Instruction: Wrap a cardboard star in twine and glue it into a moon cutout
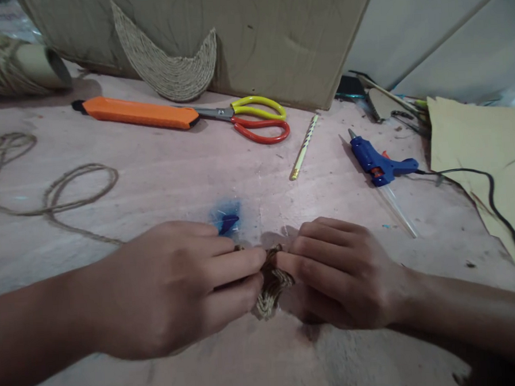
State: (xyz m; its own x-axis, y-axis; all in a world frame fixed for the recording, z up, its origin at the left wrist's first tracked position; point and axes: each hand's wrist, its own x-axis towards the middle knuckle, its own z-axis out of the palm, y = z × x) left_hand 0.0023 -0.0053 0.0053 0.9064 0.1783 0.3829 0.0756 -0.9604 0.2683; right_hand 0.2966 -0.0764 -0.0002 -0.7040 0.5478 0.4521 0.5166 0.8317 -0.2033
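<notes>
Low in the middle, a small folded piece of twine work (269, 296) with brown and pale strands sits between my hands. My left hand (171, 289) is closed on its left side, the fingertips pressed together and partly hiding it. From the right, my right hand (348, 269) pinches the same piece, fingers curled and the thumb hidden. A loose strand of twine (79, 202) loops over the table at left and runs behind my left hand. Just beyond my left fingers is a dark blue stain (229, 222) on the tabletop.
Beyond my hands lie an orange cutter (139, 111), scissors (260, 121), a pencil (304, 147) and a corded blue glue gun (379, 160). A twine crescent (177, 73) leans on a cardboard sheet (275, 36). A twine-wound tube (17, 64) lies left, yellowish card (483, 146) right.
</notes>
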